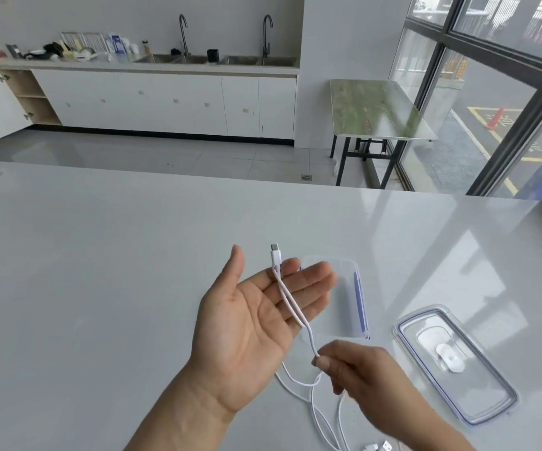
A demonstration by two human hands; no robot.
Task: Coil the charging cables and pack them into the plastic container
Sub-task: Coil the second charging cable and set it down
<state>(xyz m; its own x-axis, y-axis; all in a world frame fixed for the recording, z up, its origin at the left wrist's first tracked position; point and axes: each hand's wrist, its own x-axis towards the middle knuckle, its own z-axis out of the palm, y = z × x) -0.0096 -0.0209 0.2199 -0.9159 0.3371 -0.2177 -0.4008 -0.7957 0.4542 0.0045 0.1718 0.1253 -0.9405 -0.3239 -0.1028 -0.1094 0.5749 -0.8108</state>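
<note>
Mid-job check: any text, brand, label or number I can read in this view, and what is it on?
None can be read.
white cable: no visible print on the cord or plug.
container lid: no lettering to be seen.
plastic container: blue edge only, no words.
countertop packages: print too small and blurred.
yellow road markings outside the window: characters too blurred to read.

Clear plastic container (357,297): near-left part hidden behind the open left hand (256,323).
White charging cable (312,398): loops and plugs cut off by bottom edge.
Right hand (357,369): motion-blurred.
</note>
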